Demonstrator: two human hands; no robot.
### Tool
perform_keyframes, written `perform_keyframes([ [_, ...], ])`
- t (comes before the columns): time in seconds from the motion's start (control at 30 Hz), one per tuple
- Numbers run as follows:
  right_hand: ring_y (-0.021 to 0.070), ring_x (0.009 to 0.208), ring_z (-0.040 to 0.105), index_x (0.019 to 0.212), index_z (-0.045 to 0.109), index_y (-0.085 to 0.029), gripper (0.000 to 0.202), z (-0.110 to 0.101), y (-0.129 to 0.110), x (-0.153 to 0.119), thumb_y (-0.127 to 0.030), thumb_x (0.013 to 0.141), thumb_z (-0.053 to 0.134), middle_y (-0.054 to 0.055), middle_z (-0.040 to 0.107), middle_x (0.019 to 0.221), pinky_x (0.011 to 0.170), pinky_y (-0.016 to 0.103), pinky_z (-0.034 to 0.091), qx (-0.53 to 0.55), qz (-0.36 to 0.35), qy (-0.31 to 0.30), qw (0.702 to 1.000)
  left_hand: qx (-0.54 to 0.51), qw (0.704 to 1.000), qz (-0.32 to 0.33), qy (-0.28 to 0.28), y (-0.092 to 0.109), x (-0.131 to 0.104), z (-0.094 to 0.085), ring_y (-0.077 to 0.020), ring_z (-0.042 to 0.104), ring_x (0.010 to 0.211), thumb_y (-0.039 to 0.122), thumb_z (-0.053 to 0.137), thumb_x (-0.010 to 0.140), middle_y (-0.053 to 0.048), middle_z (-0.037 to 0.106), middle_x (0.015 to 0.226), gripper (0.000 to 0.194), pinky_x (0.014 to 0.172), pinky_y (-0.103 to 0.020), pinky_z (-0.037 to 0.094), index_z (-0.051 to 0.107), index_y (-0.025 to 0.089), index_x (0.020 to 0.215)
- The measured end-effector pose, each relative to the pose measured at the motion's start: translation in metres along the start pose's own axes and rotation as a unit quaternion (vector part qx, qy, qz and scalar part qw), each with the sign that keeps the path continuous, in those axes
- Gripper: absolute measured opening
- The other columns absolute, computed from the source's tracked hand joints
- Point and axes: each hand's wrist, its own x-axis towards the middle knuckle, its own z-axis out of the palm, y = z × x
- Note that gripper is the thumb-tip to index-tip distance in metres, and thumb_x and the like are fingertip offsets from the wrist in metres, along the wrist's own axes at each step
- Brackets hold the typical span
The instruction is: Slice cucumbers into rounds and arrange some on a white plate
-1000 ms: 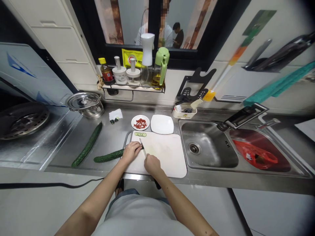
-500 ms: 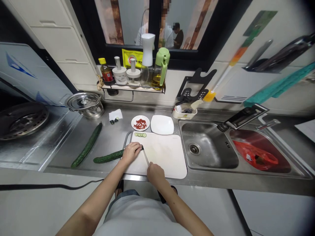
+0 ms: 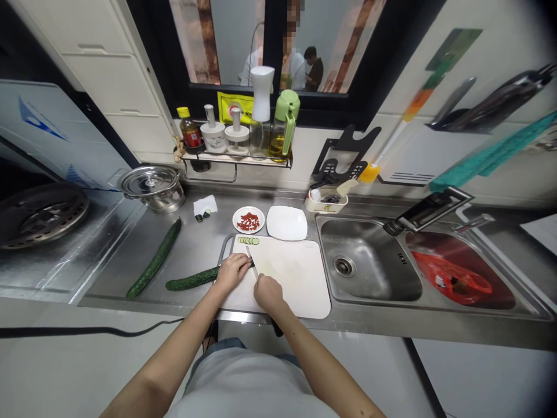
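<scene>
My left hand (image 3: 234,271) is closed over the right end of a dark green cucumber (image 3: 191,279), pressing it onto the white cutting board (image 3: 300,278). In my right hand (image 3: 267,292) is a knife (image 3: 252,259), its narrow blade pointing away from me and lying against the cucumber's cut end beside my left fingers. Several round cucumber slices (image 3: 248,241) overlap in a row at the board's far left corner. A second, whole cucumber (image 3: 154,258) lies on the steel counter to the left.
Behind the board stand a small plate of red pieces (image 3: 248,220) and a white square plate (image 3: 286,223). A white paper (image 3: 205,204) with dark cucumber ends lies farther left, near a lidded pot (image 3: 152,187). The sink (image 3: 369,255) is at right, with a red bag (image 3: 452,278).
My right hand has pushed the knife forward and slightly left, so the blade reaches farther past the cucumber's end. My left hand keeps its place on the cucumber.
</scene>
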Motion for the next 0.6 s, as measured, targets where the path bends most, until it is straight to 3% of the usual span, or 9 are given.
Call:
perform_keyframes([
  [0.23, 0.0219, 0.099, 0.064, 0.108, 0.060, -0.011, 0.031, 0.002, 0.001, 0.008, -0.014, 0.090, 0.035, 0.016, 0.068, 0.098, 0.078, 0.028, 0.045, 0.008, -0.009, 0.021, 1.000, -0.007, 1.000, 0.006, 0.003, 0.000, 0.000, -0.001, -0.0181, 0.058, 0.094, 0.029, 0.051, 0.090, -0.006, 0.067, 0.097, 0.020, 0.082, -0.033, 0.048, 0.069, 0.023, 0.094],
  [0.6, 0.0232, 0.098, 0.064, 0.109, 0.059, -0.010, 0.033, 0.005, 0.011, -0.019, -0.010, 0.089, 0.034, 0.017, 0.068, 0.098, 0.076, 0.029, 0.045, -0.014, -0.001, -0.017, 1.000, 0.002, 1.000, 0.008, 0.005, -0.002, 0.000, 0.001, -0.0177, 0.059, 0.094, 0.029, 0.052, 0.090, -0.004, 0.068, 0.099, 0.019, 0.083, -0.032, 0.047, 0.068, 0.023, 0.094],
])
